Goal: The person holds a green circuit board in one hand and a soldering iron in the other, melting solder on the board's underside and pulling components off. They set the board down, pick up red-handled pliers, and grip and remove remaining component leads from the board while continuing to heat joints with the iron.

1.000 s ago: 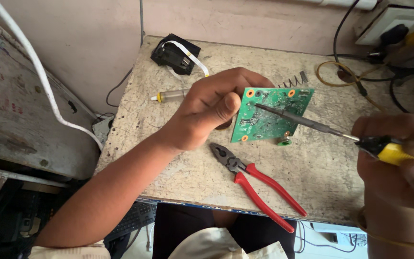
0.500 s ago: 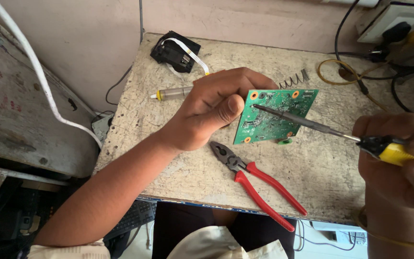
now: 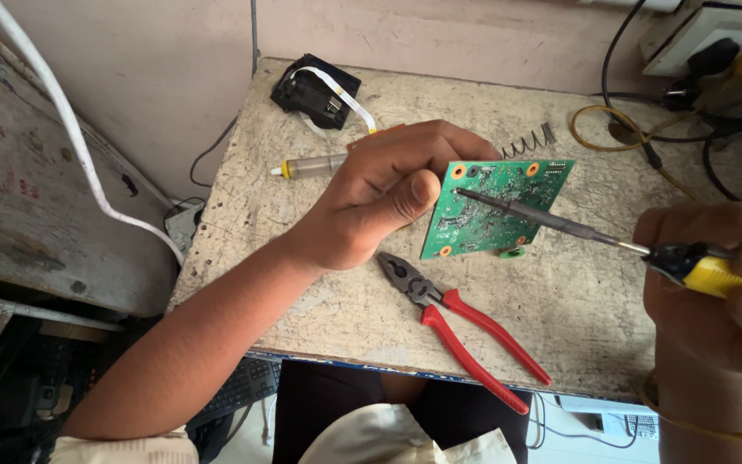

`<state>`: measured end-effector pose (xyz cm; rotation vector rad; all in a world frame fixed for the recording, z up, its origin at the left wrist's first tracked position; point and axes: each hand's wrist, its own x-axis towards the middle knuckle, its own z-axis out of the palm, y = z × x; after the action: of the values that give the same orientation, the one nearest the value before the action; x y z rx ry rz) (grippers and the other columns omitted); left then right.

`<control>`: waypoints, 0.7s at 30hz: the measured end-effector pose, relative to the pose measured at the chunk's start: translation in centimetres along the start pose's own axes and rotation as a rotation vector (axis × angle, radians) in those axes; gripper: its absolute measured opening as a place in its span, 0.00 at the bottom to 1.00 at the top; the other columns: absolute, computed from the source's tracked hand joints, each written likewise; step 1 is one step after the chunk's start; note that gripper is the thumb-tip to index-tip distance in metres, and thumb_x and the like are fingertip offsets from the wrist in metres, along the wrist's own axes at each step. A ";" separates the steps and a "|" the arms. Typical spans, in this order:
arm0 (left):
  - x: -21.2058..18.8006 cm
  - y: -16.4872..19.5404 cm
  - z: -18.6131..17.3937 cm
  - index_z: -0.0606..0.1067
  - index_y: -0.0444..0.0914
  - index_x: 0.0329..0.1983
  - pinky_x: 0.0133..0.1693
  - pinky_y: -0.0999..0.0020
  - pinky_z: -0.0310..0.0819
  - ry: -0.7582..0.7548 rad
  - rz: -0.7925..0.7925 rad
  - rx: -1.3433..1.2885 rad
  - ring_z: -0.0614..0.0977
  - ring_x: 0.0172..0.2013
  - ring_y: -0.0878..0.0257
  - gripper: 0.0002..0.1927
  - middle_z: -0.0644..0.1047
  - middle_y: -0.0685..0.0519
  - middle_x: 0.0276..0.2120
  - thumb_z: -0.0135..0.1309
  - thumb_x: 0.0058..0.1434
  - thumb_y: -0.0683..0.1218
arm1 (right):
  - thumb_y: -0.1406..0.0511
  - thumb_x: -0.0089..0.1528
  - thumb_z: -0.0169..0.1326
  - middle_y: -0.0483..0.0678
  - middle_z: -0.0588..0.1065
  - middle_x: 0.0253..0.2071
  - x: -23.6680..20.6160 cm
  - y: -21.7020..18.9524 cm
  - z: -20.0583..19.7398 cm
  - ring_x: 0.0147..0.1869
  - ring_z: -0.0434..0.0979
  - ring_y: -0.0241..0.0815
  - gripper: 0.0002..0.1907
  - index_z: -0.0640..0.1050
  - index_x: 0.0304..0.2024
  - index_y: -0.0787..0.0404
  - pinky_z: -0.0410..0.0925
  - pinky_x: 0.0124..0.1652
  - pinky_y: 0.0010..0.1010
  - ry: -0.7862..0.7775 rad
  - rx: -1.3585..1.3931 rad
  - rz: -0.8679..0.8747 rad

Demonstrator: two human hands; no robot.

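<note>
Board [image 3: 495,206] sits tilted above the bench [image 3: 611,301], pinched at its left edge in my left hand [image 3: 384,193]. My right hand [image 3: 719,283], fist closed on the iron [image 3: 560,225], has nudged its tip a touch leftward onto the board's upper-left corner, so contact looks made. Pliers [image 3: 465,331] lie untouched below.

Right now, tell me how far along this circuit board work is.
Done: the green circuit board is off the table, tilted up in the left hand. In hand: the right hand holds the soldering iron, its tip on the board's upper left corner. Left: the red-handled pliers lie untouched on the table; finished joints are too small to tell.
</note>
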<state>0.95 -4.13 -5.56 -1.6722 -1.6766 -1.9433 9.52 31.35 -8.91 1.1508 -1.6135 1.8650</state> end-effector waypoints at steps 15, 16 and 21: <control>-0.1 0.3 0.0 0.77 0.37 0.50 0.30 0.77 0.68 0.006 -0.030 -0.007 0.72 0.27 0.74 0.29 0.79 0.53 0.46 0.38 0.80 0.65 | 0.57 0.65 0.54 0.48 0.77 0.33 -0.4 0.0 0.3 0.28 0.70 0.36 0.13 0.80 0.51 0.48 0.62 0.28 0.28 0.046 0.021 0.008; -0.1 0.2 0.0 0.77 0.37 0.50 0.30 0.77 0.68 0.007 -0.027 -0.007 0.72 0.27 0.74 0.29 0.79 0.53 0.46 0.38 0.80 0.65 | 0.57 0.65 0.54 0.48 0.77 0.34 -0.3 0.0 0.3 0.28 0.71 0.36 0.13 0.81 0.51 0.47 0.63 0.29 0.29 0.041 0.012 0.000; 0.0 0.0 0.1 0.77 0.38 0.49 0.31 0.77 0.68 0.007 -0.012 0.005 0.71 0.26 0.74 0.29 0.80 0.54 0.44 0.38 0.81 0.65 | 0.57 0.65 0.55 0.48 0.76 0.33 -0.7 0.2 0.6 0.30 0.69 0.37 0.12 0.81 0.49 0.49 0.60 0.28 0.27 0.084 0.054 -0.009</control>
<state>0.97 -4.05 -5.60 -1.6550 -1.6917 -1.9461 9.95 30.90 -9.54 1.0847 -1.5187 1.9351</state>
